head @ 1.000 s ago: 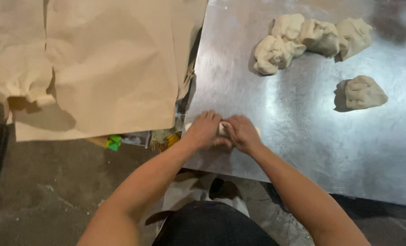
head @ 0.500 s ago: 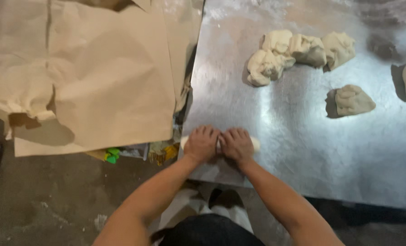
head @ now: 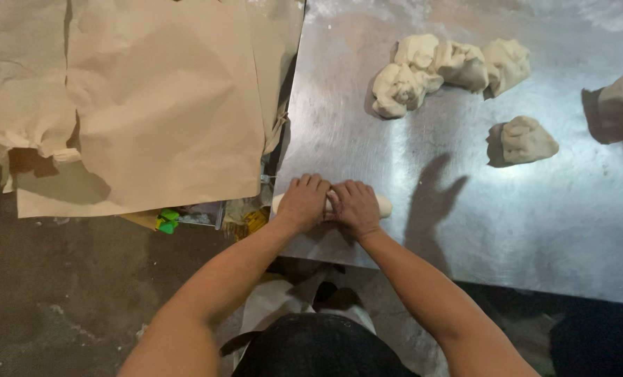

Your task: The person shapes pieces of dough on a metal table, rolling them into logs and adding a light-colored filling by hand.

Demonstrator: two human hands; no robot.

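- Dough roll (head: 381, 205) lies at the near edge of the steel table (head: 535, 230), centre of the frame.
- Left hand (head: 303, 202) and right hand (head: 353, 207) press flat on it, side by side, fingers spread forward.
- Dough lumps (head: 437, 70) sit in the upper right.
- Brown paper (head: 151, 105) covers the upper left.

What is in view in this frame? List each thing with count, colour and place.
dough roll: one, pale, near table edge under both hands
dough heap: one clump of several lumps, off-white, far side of table
dough lump: one, off-white, right of centre
dough piece: one, off-white, right edge, partly cut off
table: one, grey metal, right half
paper: crumpled sheets, tan, left
green item: one, under paper's edge
floor: dark, bottom left
left hand: palm down on roll
right hand: palm down on roll
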